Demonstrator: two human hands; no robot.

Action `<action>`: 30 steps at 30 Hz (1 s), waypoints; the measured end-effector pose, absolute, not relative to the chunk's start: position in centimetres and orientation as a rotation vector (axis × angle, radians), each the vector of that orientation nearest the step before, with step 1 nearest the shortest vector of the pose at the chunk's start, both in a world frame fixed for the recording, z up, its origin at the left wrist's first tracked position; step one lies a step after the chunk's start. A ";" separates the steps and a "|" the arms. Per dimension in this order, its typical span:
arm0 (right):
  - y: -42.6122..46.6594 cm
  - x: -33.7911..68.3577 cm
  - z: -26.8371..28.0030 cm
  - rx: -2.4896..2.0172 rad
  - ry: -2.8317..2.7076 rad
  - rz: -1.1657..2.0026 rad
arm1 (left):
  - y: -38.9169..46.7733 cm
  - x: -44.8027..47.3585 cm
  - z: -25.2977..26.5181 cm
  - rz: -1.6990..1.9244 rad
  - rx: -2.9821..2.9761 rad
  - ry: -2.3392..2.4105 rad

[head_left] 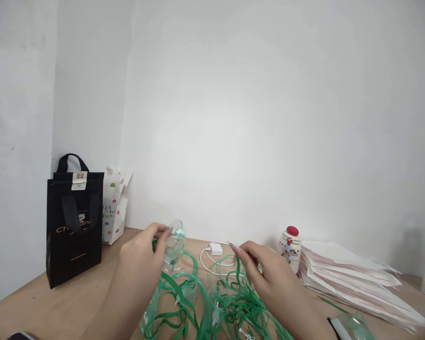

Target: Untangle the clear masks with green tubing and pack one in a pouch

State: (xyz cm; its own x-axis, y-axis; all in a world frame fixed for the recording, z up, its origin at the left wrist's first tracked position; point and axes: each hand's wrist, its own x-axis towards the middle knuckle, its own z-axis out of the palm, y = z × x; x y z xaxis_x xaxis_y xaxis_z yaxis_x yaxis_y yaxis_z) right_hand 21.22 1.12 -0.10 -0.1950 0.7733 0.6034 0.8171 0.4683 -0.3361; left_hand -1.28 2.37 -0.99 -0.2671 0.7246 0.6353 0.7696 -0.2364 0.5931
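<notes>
Head view, nearest edge: a tan tabletop [31,302]; a dark object [21,336], mostly cut off by the frame, sits at the lower left, and a clear, crinkled plastic piece [356,327] at the lower right, beside the right forearm.
Green tangle: a loose heap of flat green straps [248,307] and translucent green plastic tubing [203,297] spreads between the forearms, with clear plastic parts mixed in.
Left hand: the bare left hand [145,248] is curled, thumb and fingers closed on a clear, green-tinted plastic mask [178,236], held up above the table, left of centre.
Right hand: the bare right hand [265,264] is nearly closed, thumb and forefinger tips pinched together on a narrow green strap [238,268] that hangs down toward the heap.
White charger: a small white plastic block [216,249] lies behind the heap, between the hands, with a looped white cable [202,259].
Right side: a cream patterned jar with a red top [289,248] stands just beside a fanned stack of white paper sleeves [354,278].
Left side: a glossy black gift bag with black handles [74,245] stands upright in front of a white paper bag with coloured dots [115,212].
Background: plain white walls [233,118].
</notes>
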 end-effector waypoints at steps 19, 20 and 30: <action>0.4 17.1 -0.9 -0.931 -1.674 0.711 | 0.4 2.9 -1.5 -1.907 -2.828 -1.733; 0.6 16.9 -1.0 -0.910 -1.679 0.716 | 0.5 3.0 -1.7 -1.949 -2.905 -1.693; 1.6 16.2 -2.2 -1.094 -1.620 0.544 | 0.0 4.0 -1.6 -2.135 -3.012 -1.518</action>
State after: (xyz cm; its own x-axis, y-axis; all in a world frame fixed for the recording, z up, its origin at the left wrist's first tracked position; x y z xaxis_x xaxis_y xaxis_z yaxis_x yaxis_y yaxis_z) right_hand 16.23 1.56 -2.16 -0.0229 0.8612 0.5077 0.3806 0.4771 -0.7921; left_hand 3.96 -0.05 -1.57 0.2854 0.8782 0.3838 0.0743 -0.4195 0.9047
